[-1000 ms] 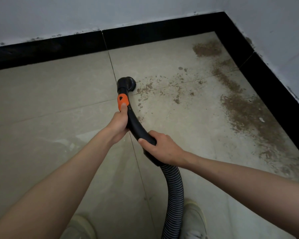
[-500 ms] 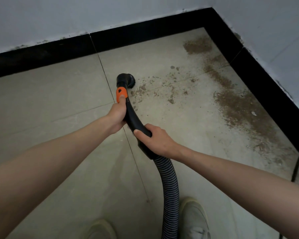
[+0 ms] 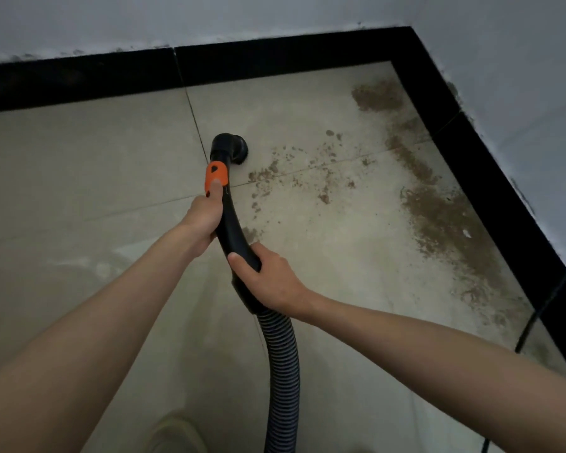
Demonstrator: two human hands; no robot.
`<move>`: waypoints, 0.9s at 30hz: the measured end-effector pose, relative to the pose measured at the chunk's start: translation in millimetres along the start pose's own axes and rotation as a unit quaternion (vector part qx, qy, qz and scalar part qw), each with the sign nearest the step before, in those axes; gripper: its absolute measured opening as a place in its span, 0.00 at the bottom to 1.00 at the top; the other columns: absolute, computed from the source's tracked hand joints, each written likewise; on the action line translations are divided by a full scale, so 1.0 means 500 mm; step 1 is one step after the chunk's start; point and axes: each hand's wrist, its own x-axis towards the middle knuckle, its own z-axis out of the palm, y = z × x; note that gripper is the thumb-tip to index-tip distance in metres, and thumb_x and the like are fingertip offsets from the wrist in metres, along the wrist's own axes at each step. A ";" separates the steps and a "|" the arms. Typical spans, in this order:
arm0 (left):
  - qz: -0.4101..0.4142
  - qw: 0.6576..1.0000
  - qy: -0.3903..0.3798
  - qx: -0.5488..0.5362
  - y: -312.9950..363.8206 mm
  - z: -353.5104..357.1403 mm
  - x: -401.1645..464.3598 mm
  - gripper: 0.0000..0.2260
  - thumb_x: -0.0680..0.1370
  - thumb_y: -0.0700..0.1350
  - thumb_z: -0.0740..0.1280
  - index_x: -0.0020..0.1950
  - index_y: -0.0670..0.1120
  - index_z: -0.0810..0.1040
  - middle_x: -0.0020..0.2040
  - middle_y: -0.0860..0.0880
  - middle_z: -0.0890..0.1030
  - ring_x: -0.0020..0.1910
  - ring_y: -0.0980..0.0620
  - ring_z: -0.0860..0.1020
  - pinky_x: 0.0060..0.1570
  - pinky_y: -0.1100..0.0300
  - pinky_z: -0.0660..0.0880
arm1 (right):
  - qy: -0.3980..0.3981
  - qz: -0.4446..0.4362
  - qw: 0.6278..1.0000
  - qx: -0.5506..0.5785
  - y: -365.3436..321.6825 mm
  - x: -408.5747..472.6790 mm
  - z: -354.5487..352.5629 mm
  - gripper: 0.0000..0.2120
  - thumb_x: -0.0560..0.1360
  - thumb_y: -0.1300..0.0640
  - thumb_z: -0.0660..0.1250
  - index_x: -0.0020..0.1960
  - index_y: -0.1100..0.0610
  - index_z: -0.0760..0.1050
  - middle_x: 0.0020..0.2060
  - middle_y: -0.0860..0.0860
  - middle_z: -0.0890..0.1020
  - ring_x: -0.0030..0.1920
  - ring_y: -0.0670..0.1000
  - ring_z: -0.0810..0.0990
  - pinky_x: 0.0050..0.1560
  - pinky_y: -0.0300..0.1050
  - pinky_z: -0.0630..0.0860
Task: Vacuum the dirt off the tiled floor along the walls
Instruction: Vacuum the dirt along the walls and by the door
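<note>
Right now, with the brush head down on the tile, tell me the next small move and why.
Probably slide the brush head a little to the right. It sits at the left edge of the scattered specks, which lie just beside it, and the thick band of dirt along the right wall is untouched. Both hands, left hand and right hand, already grip the wand, so a short push should do.

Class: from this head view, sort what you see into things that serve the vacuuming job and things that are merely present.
Part of the job:
- vacuum nozzle
- handle tube with orange slider
- ribbed hose
- left hand and right hand, both gripping the tube
- dirt on the tiled floor

Merely present:
- black skirting
- thin black cable
- shoe
</note>
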 end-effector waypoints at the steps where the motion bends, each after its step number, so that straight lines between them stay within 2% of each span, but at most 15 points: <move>1: 0.002 1.000 -0.005 -0.007 -0.003 -0.005 0.000 0.27 0.82 0.59 0.51 0.63 0.36 0.70 0.46 0.45 0.77 0.42 0.48 0.76 0.39 0.58 0.74 | -0.003 -0.009 1.000 -0.002 0.004 0.004 0.001 0.16 0.79 0.41 0.60 0.48 0.54 0.71 0.39 0.51 0.79 0.41 0.54 0.79 0.40 0.47 0.73; 3: 0.002 1.000 -0.015 -0.018 -0.011 -0.007 -0.005 0.27 0.82 0.58 0.50 0.64 0.36 0.70 0.43 0.46 0.75 0.40 0.50 0.75 0.36 0.60 0.72 | -0.010 -0.018 1.000 -0.009 0.018 0.006 0.001 0.16 0.79 0.41 0.60 0.48 0.54 0.70 0.38 0.51 0.79 0.40 0.53 0.80 0.40 0.48 0.74; 7: -0.001 0.999 -0.024 -0.039 -0.038 0.007 -0.032 0.27 0.82 0.58 0.49 0.66 0.36 0.68 0.43 0.47 0.75 0.40 0.52 0.75 0.36 0.62 0.72 | -0.026 -0.029 0.999 -0.035 0.043 -0.016 -0.005 0.15 0.79 0.40 0.60 0.47 0.53 0.69 0.38 0.50 0.79 0.40 0.53 0.79 0.41 0.48 0.74; 16: -0.016 0.997 -0.033 -0.070 -0.076 0.033 -0.084 0.25 0.82 0.58 0.51 0.65 0.37 0.67 0.47 0.48 0.76 0.44 0.52 0.76 0.37 0.61 0.72 | -0.033 -0.037 0.998 -0.039 0.082 -0.074 -0.032 0.14 0.78 0.39 0.60 0.41 0.47 0.66 0.37 0.47 0.77 0.41 0.52 0.79 0.41 0.47 0.74; 22: -0.009 0.996 -0.036 -0.080 -0.092 0.073 -0.109 0.22 0.82 0.57 0.51 0.63 0.40 0.68 0.47 0.48 0.76 0.45 0.53 0.75 0.37 0.61 0.72 | -0.029 -0.035 0.998 -0.048 0.106 -0.104 -0.059 0.17 0.78 0.38 0.60 0.48 0.52 0.72 0.43 0.52 0.82 0.45 0.54 0.81 0.49 0.52 0.78; 27: 0.002 0.997 -0.017 -0.074 -0.073 0.117 -0.090 0.21 0.82 0.57 0.50 0.60 0.40 0.69 0.45 0.47 0.76 0.43 0.52 0.75 0.39 0.60 0.73 | -0.016 -0.030 0.999 -0.040 0.118 -0.085 -0.092 0.16 0.78 0.39 0.61 0.49 0.52 0.73 0.44 0.52 0.82 0.46 0.54 0.81 0.50 0.53 0.78</move>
